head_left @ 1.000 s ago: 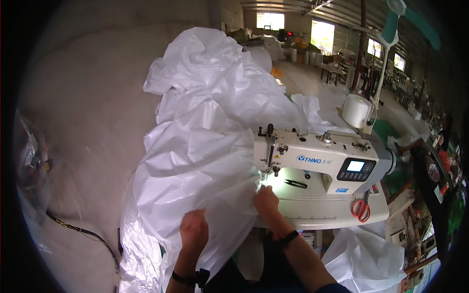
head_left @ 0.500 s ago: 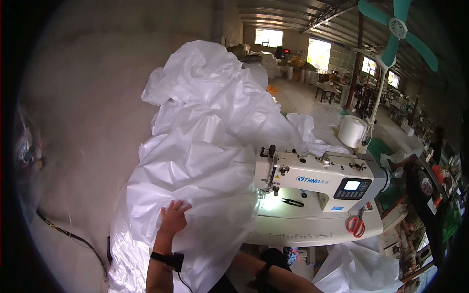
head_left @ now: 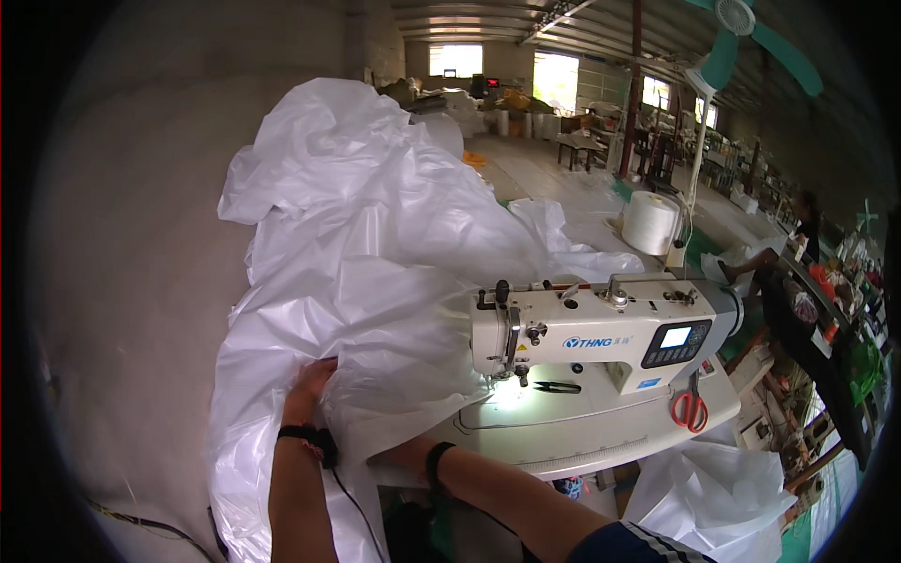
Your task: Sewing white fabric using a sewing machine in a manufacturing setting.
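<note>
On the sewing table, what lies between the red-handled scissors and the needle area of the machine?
In the head view, small black thread snips lie on the table between the red-handled scissors and the sewing machine's lit needle area.

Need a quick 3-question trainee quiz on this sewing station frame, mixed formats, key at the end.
1. True or false: the left hand rests on the white plastic sheet.
2. Which tool lies on the sewing table below the sewing machine's control panel? A) red-handled scissors B) a hammer C) a tape measure
3. Fill in: the right hand is hidden under the ____; only its forearm and dark wristband show.

Key: 1 true. 2 A, the red-handled scissors. 3 sheet.
</note>
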`<action>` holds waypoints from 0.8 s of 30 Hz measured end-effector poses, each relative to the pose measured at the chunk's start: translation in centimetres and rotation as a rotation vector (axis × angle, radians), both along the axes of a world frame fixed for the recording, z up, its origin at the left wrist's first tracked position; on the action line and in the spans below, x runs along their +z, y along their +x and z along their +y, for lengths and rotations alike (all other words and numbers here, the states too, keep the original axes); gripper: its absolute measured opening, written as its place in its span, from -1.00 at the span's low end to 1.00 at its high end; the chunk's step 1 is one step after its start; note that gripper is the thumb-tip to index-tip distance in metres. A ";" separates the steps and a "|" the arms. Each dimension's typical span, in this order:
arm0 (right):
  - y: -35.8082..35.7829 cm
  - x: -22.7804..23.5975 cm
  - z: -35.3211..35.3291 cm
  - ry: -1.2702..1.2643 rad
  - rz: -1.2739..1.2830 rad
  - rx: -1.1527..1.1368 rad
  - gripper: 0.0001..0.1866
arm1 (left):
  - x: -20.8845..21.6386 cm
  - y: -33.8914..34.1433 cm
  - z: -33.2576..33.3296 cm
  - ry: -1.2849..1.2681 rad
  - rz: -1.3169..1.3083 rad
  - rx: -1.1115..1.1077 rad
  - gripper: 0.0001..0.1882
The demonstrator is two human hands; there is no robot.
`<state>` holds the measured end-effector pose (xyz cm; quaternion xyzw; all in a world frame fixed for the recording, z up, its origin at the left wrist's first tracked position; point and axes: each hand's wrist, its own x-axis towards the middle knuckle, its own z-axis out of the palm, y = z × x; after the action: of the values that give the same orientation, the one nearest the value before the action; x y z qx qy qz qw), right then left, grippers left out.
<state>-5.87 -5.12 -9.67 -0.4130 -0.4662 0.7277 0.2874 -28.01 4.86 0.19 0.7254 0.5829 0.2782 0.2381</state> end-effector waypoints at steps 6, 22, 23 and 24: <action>-0.8 0.5 0.1 0.013 -0.007 0.024 -0.45 | -3.7 -1.6 -0.7 0.285 -0.269 0.148 -0.67; 10.3 2.8 -19.3 0.271 0.039 0.444 -0.33 | 6.5 5.2 -19.9 0.499 0.655 0.421 -0.63; 9.1 2.3 -19.4 0.334 0.067 0.320 -0.30 | 7.0 6.3 -20.8 0.316 0.441 0.392 -0.59; 7.7 2.0 -19.2 0.221 0.045 0.308 -0.26 | 7.0 7.3 -21.6 0.259 0.442 0.361 -0.59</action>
<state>1.79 -24.30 -7.72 -0.2862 -0.5943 0.7167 0.2265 -20.66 -16.73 7.18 0.6774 0.6996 0.2234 -0.0422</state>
